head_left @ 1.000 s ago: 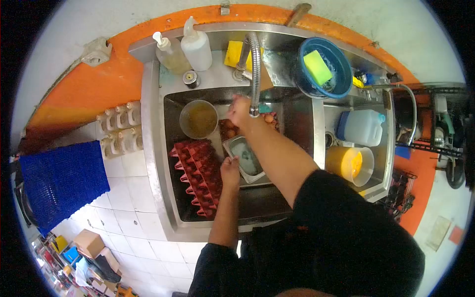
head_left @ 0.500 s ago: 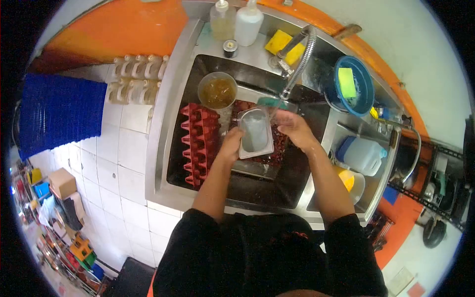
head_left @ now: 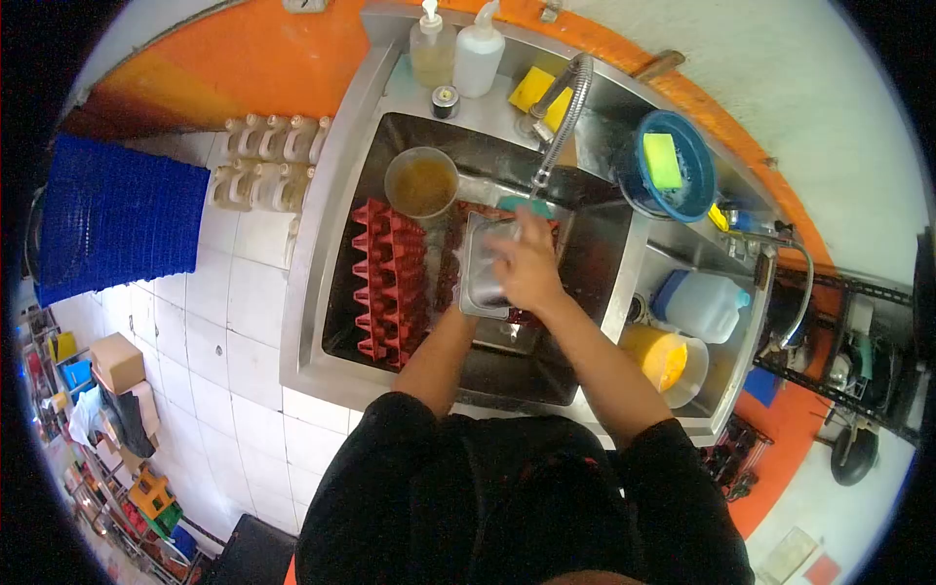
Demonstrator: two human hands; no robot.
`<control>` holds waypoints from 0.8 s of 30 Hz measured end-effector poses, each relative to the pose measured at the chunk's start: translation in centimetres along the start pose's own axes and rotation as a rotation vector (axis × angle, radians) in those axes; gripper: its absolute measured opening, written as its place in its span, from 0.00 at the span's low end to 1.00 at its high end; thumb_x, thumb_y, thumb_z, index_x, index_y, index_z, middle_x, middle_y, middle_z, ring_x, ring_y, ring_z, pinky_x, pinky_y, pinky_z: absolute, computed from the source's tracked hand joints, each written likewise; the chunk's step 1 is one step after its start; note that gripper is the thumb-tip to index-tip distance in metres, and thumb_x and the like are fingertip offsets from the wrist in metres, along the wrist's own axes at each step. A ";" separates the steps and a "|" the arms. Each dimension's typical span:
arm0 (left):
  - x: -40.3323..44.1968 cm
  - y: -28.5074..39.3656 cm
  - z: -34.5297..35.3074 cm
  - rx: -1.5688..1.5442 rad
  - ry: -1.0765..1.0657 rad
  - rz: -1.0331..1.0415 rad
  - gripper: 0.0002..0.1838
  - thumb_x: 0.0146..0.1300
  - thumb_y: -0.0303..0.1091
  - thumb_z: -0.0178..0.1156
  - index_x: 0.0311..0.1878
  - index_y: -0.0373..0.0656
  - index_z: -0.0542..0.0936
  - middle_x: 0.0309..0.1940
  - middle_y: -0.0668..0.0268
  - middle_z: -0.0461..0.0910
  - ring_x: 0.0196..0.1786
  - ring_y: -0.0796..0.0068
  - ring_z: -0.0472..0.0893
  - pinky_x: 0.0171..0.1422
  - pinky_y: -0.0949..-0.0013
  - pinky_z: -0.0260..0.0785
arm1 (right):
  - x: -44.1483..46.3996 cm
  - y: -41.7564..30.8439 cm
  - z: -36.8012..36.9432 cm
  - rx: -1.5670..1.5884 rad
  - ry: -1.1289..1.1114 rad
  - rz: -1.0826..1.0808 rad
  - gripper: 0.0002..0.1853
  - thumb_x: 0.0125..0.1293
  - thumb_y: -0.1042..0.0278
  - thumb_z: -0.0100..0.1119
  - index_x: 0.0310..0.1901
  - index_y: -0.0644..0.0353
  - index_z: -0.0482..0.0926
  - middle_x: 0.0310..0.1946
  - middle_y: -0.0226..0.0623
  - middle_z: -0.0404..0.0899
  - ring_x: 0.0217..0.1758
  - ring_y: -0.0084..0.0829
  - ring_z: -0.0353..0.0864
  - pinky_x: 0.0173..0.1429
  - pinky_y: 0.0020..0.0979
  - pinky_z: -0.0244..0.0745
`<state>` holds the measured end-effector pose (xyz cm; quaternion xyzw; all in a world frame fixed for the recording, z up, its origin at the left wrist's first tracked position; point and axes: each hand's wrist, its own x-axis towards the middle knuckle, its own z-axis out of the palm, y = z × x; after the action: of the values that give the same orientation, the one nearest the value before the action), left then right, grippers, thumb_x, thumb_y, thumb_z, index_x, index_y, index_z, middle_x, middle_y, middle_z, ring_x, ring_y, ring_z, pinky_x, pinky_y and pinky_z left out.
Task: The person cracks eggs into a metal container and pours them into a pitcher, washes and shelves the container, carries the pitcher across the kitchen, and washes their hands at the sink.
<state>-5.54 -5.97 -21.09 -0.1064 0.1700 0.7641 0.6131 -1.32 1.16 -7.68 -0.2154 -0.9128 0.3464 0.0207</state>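
A small metal container [head_left: 481, 261] is held over the sink, beneath the spring faucet [head_left: 564, 132]. My left hand [head_left: 458, 310] is mostly hidden under the container's lower side, and its fingers do not show. Over the container's right side lies my right hand [head_left: 529, 265], its fingers apart and slightly blurred. Under the container, red egg trays [head_left: 450, 234] lie on the sink floor. To the left stand stacked red egg trays [head_left: 388, 283], just below a clear round tub of brownish liquid [head_left: 422, 183].
A blue bucket [head_left: 694, 175] holds a green-yellow sponge [head_left: 662, 161]. Pump bottles [head_left: 479, 60] stand at the sink's back edge. At the right are a jug of bluish liquid [head_left: 700, 305] and a yellow container [head_left: 655, 356]. Several small jugs [head_left: 263, 185] line the left.
My right hand has moved from beside the container to over its opening. The cloudy water seen in the container earlier no longer shows. The view has shifted slightly.
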 end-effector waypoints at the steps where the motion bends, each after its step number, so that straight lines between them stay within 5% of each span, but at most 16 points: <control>1: 0.2 0.0 0.2 0.014 0.003 0.018 0.24 0.71 0.45 0.50 0.60 0.35 0.72 0.55 0.59 0.78 0.50 0.68 0.81 0.58 0.65 0.73 | 0.1 -1.2 -1.0 -0.171 -0.130 -0.185 0.22 0.54 0.65 0.63 0.54 0.49 0.79 0.65 0.51 0.67 0.71 0.49 0.60 0.75 0.46 0.53; 5: -0.2 0.4 -0.1 0.085 0.037 0.078 0.25 0.71 0.46 0.50 0.60 0.35 0.72 0.55 0.59 0.78 0.51 0.68 0.81 0.57 0.65 0.73 | 1.5 -1.1 -1.7 -0.214 -0.334 -0.332 0.16 0.51 0.66 0.61 0.44 0.48 0.85 0.62 0.40 0.73 0.67 0.47 0.67 0.72 0.45 0.58; 8: -1.4 1.1 -1.2 0.136 0.085 0.111 0.25 0.70 0.46 0.50 0.60 0.35 0.72 0.55 0.59 0.78 0.51 0.68 0.80 0.57 0.65 0.73 | 3.4 1.7 -1.5 0.049 -0.003 -0.155 0.16 0.59 0.59 0.60 0.48 0.51 0.83 0.58 0.43 0.76 0.62 0.42 0.73 0.67 0.41 0.67; 11: -2.2 1.4 -1.9 0.184 0.118 0.122 0.25 0.70 0.47 0.50 0.60 0.35 0.72 0.55 0.58 0.78 0.51 0.68 0.80 0.57 0.65 0.73 | 4.5 2.9 -1.6 1.009 -0.107 0.473 0.21 0.61 0.52 0.61 0.53 0.53 0.80 0.55 0.41 0.77 0.59 0.36 0.75 0.63 0.38 0.70; 12: -2.3 1.4 -2.1 0.210 0.125 0.127 0.25 0.70 0.47 0.50 0.60 0.35 0.72 0.55 0.58 0.78 0.51 0.68 0.80 0.57 0.65 0.73 | 3.9 3.8 -1.0 1.216 -0.090 0.536 0.23 0.64 0.50 0.60 0.54 0.58 0.77 0.50 0.37 0.80 0.52 0.33 0.79 0.60 0.36 0.72; 15: -1.9 0.9 -2.5 0.296 0.131 0.134 0.26 0.70 0.48 0.50 0.60 0.35 0.72 0.55 0.58 0.78 0.51 0.68 0.80 0.57 0.65 0.72 | 2.6 5.2 -0.3 1.316 -0.161 0.860 0.23 0.64 0.49 0.60 0.52 0.58 0.77 0.46 0.36 0.81 0.45 0.34 0.81 0.57 0.37 0.75; 19: -1.6 0.9 -3.4 0.496 0.178 0.159 0.26 0.70 0.48 0.50 0.60 0.35 0.72 0.56 0.58 0.78 0.52 0.68 0.80 0.57 0.65 0.72 | 2.0 8.9 3.9 1.298 0.139 0.694 0.15 0.72 0.59 0.50 0.52 0.59 0.76 0.46 0.38 0.81 0.44 0.35 0.81 0.56 0.41 0.75; 20: -1.8 1.3 -4.4 0.516 0.242 0.163 0.27 0.70 0.48 0.50 0.60 0.35 0.72 0.56 0.58 0.78 0.52 0.68 0.80 0.56 0.65 0.72 | 1.7 8.2 3.4 1.390 0.309 0.838 0.14 0.74 0.65 0.44 0.54 0.59 0.75 0.49 0.40 0.79 0.48 0.37 0.80 0.58 0.42 0.75; 24: -3.9 5.1 -6.2 0.453 0.550 0.245 0.28 0.66 0.50 0.57 0.63 0.42 0.70 0.58 0.57 0.75 0.58 0.64 0.76 0.59 0.62 0.69 | 1.0 8.4 0.9 1.522 0.268 0.848 0.15 0.76 0.64 0.42 0.55 0.64 0.72 0.50 0.42 0.77 0.50 0.39 0.78 0.59 0.43 0.74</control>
<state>-9.90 -12.84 -24.72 -0.1481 0.5045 0.7176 0.4568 0.82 6.59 -13.88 -0.5027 -0.2677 0.8108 0.1351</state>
